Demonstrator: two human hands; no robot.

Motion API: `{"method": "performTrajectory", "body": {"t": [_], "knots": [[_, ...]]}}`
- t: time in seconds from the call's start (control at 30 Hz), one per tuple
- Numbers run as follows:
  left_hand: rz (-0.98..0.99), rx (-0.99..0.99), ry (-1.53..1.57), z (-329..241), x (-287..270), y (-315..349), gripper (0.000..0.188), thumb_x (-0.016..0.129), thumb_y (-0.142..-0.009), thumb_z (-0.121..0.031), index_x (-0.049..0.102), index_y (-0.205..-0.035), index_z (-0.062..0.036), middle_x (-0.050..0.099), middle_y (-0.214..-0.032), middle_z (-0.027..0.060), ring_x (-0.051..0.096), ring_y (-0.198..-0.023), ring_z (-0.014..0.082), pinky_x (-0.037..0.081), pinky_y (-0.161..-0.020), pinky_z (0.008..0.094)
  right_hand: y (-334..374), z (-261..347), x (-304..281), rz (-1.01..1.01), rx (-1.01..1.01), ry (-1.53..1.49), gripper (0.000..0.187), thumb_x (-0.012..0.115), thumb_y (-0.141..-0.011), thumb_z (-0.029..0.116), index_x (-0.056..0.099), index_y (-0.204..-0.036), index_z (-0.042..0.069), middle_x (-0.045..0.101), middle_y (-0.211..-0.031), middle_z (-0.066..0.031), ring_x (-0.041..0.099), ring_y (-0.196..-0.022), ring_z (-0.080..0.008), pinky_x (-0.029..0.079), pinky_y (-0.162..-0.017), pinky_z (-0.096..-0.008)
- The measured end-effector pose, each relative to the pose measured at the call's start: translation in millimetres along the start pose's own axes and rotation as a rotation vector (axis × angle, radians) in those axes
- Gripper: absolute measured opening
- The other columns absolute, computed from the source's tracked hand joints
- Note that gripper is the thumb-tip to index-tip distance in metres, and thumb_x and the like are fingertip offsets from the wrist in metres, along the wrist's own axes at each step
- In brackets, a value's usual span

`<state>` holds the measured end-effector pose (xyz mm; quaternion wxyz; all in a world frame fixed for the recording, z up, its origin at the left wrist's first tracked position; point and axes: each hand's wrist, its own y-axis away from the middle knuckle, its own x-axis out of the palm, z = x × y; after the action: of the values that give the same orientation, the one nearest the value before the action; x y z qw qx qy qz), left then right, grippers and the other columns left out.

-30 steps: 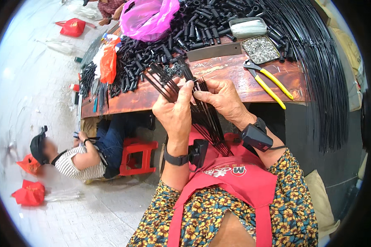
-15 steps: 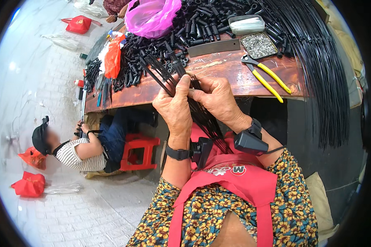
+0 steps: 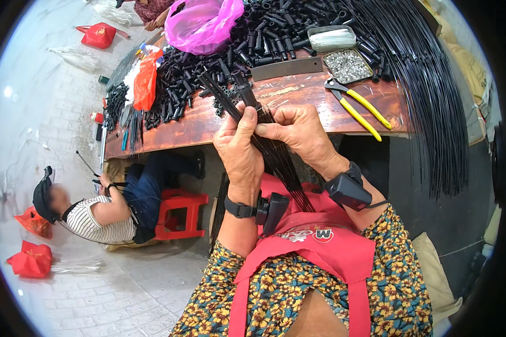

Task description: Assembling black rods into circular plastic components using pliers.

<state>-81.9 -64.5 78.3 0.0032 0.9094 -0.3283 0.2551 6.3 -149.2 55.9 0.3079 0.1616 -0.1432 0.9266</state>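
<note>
My left hand [image 3: 239, 140] is closed around a bundle of thin black rods [image 3: 284, 174], whose lower ends hang down in front of the red apron [image 3: 320, 224]. The upper ends of some rods slant up and left past my thumb. Beside them a black ribbed tube [image 3: 246, 95] stands up from between my hands; its lower end is hidden by the fingers. My right hand [image 3: 301, 135] pinches the rods just under the tube, thumb against the left fingers. Whether a small part sits in that pinch, I cannot tell.
On the wooden table [image 3: 287, 95] lie yellow-handled pliers [image 3: 362, 109], a tray of small metal pieces [image 3: 348, 65], a flat metal bar [image 3: 287, 68], heaped black tubes [image 3: 270, 33] and a pink bag [image 3: 205, 28]. Long black rods [image 3: 433, 112] hang off the right edge. A co-worker [image 3: 104, 216] sits at left.
The rods' upper ends, fanned apart before, now lie closer together. Both hands stay at the bundle, the right pinch still by the tube. The view has shifted slightly.
</note>
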Motion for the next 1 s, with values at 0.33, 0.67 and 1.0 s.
{"method": "performTrajectory", "body": {"t": [0.33, 0.67, 1.0], "knots": [[-0.001, -0.077, 0.092, -10, -12, 9, 0.016, 0.065, -0.09, -0.006, 0.062, -0.105, 0.0005, 0.066, -0.093, 0.0055, 0.064, -0.081, 0.0146, 0.052, -0.075, 0.0278, 5, -11, 0, 0.092, 0.182, -0.049, 0.03, 0.077, -0.082, 0.031, 0.066, -0.067, 0.007, 0.054, -0.054, 0.0054, 0.044, -0.042, -0.0008, 0.029, -0.036, -0.0176], [0.011, -0.072, 0.073, -8, -21, 8, 0.025, 0.059, -0.095, -0.02, 0.059, -0.104, 0.0038, 0.068, -0.094, 0.0171, 0.067, -0.085, 0.0256, 0.056, -0.079, 0.0385, 10, 1, 13, 0.039, 0.266, -0.066, 0.03, 0.074, -0.084, 0.029, 0.067, -0.068, 0.005, 0.057, -0.056, 0.004, 0.044, -0.043, -0.001, 0.028, -0.037, -0.0183], [-0.022, -0.019, -0.21, -32, -12, 2, 0.019, 0.064, -0.093, -0.017, 0.063, -0.089, 0.0018, 0.066, -0.079, 0.0083, 0.063, -0.068, 0.0151, 0.051, -0.061, 0.027, 13, 2, 31, -0.004, 0.226, -0.028, 0.029, 0.074, -0.084, 0.026, 0.069, -0.071, 0.001, 0.059, -0.06, 0.0028, 0.047, -0.049, -0.0014, 0.032, -0.04, -0.0193]]}}
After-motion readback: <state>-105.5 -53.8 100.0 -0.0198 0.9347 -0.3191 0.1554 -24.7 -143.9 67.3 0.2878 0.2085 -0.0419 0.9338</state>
